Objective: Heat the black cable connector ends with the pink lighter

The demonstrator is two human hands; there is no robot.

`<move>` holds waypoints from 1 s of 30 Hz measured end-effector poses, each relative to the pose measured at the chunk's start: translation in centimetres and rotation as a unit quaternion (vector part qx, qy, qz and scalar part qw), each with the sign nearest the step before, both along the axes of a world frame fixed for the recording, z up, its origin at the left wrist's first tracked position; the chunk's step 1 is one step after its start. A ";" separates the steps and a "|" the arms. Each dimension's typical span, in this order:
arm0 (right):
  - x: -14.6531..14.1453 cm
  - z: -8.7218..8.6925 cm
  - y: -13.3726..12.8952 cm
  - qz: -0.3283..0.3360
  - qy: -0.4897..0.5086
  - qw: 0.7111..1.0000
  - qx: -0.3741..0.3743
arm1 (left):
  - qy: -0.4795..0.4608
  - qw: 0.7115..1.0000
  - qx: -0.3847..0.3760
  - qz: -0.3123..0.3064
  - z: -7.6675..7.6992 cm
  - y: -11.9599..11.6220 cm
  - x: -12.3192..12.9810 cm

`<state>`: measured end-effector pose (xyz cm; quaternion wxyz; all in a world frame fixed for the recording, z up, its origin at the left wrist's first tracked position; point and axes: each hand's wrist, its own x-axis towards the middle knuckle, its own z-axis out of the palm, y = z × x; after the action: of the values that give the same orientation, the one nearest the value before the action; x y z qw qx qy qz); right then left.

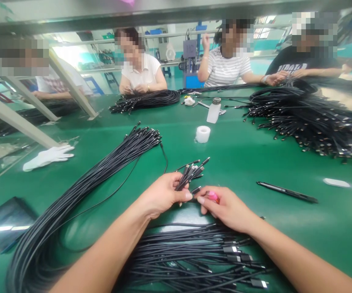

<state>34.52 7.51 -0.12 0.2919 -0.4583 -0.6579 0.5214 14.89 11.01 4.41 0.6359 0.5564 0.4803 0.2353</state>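
Pretty bright room: pale walls with teal patches, racks, and a grey-and-blue machine (190, 51) at the back. The green surface (237, 158) fills most of the view, glossy enough to catch the light. Four people are along its far edges, including one in a plain white top (144, 71) and one in stripes (227, 67).

A big heap of black cables (304, 110) takes up the far right, and a long cable bundle (102, 171) curves down the left side and back under the forearms, plugs facing right. A smaller coil (154, 99) lies by the white top.

Hands are just beside each other, mid-surface — the left hand (165, 195) is clamped on a bunch of cable ends (191, 173), while the right hand (225, 207) has its fingers closed around a pink thing (213, 197), mostly hidden.

Small stuff: dark flat pouch (9, 219) and white glove (49, 158) on the left, black pen (286, 192) on the right — then white bottle (214, 112) and white roll (203, 134) beyond the hands.
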 end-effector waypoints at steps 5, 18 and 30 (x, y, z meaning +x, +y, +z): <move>0.3 -0.6 0.3 -0.046 0.088 0.993 -0.063 | -0.017 1.000 -0.016 -0.011 -0.2 -0.1 0.1; 0.1 0.0 0.1 -0.064 0.103 0.991 -0.057 | -0.016 0.999 -0.031 -0.026 -0.7 -0.4 0.3; 0.0 -0.3 0.6 -0.145 0.176 0.972 -0.064 | -0.015 1.000 -0.012 -0.011 -0.7 0.1 0.3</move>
<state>34.52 8.13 -0.38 0.4456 -0.4679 -0.4878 0.5870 15.23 11.10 3.75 0.6520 0.5507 0.4671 0.2309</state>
